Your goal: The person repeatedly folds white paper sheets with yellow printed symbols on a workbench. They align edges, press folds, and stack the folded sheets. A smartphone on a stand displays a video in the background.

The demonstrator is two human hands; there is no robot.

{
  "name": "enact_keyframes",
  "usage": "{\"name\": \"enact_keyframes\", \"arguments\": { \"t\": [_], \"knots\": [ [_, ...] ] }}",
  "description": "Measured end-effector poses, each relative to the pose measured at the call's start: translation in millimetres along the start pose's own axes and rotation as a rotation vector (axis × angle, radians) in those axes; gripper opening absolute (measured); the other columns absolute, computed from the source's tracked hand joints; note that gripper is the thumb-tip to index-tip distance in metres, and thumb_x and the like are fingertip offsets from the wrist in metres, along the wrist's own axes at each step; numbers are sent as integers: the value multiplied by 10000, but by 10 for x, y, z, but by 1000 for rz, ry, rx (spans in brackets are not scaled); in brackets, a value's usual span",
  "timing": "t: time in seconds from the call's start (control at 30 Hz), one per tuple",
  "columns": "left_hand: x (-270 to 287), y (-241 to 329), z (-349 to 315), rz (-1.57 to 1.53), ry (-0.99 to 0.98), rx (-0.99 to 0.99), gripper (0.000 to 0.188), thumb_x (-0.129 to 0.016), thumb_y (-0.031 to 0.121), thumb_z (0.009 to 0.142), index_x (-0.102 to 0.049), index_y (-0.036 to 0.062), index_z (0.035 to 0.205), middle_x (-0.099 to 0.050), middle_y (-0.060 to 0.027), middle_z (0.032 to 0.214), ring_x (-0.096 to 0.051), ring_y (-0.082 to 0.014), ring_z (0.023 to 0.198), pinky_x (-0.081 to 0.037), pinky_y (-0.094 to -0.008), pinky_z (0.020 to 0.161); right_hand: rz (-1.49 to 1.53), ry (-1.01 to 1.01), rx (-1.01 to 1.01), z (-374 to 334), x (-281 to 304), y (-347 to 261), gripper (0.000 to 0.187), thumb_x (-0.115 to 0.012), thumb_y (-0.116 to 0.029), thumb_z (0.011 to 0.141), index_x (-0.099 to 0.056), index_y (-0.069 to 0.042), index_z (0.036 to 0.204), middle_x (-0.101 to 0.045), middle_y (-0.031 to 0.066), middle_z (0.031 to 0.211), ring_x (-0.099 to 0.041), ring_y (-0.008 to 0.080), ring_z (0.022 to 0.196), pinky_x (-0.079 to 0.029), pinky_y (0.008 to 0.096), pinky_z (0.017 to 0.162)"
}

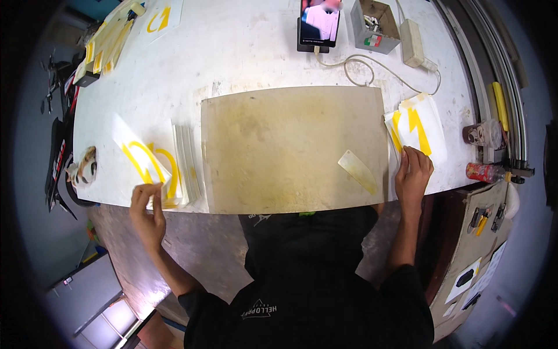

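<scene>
My left hand pinches the near corner of a white sheet with yellow shapes. That sheet is lifted and tilted beside a stack of similar sheets at the left of the board. On the right, my right hand has its fingertips closed at the near edge of another pile of white sheets with yellow shapes. Between them lies a large translucent, yellow-stained board. A small pale flat strip, yellow at one end, rests near its right front corner.
At the back stand a lit phone on a holder, a grey box of small items and a power strip with its cable. A cup and bottle stand right. A cat lies at the left edge.
</scene>
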State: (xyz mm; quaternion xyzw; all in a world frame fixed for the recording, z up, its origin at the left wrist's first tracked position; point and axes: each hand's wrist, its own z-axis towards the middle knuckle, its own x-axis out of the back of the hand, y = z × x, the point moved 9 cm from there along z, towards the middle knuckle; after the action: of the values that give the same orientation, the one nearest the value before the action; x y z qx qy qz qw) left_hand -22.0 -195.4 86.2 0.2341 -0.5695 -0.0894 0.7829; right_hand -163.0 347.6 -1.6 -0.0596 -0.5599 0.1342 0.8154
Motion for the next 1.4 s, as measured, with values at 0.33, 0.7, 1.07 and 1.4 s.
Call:
{"name": "enact_keyframes", "arguments": {
  "t": [0.33,0.7,1.07,1.4],
  "knots": [
    [-126,633,-218,-35,226,-184,259,-615,-145,799,-709,-25,1007,-673,-160,890,-661,-277,813,-514,-345,728,-86,-8,34,15,31,-76,127,-623,-67,959,-672,1,1054,-689,152,1065,-635,339,976,-434,445,964],
    [-2147,1584,-162,-314,-152,-346,336,-763,88,813,-687,33,1135,-625,-110,883,-605,-291,830,-466,-415,725,227,-26,70,-465,-131,-807,321,-812,-151,826,-666,-4,1071,-588,152,1036,-563,332,998,-406,450,900],
    [-2346,1731,-79,99,-496,-688,513,-677,210,930,-574,302,1424,-345,-153,1610,-271,-380,1513,-137,-665,1215,386,-151,-33,-436,-289,-604,434,-850,-213,780,-575,-26,1058,-576,121,1006,-542,308,966,-366,426,870],
    [-2392,1662,94,33,-589,-692,418,-591,292,990,-595,329,1407,-346,-124,1620,-262,-343,1524,-105,-624,1237,358,-206,51,-373,-259,-709,417,-797,-164,819,-632,-41,1181,-576,120,997,-549,289,943,-366,409,872]
  ]
}}
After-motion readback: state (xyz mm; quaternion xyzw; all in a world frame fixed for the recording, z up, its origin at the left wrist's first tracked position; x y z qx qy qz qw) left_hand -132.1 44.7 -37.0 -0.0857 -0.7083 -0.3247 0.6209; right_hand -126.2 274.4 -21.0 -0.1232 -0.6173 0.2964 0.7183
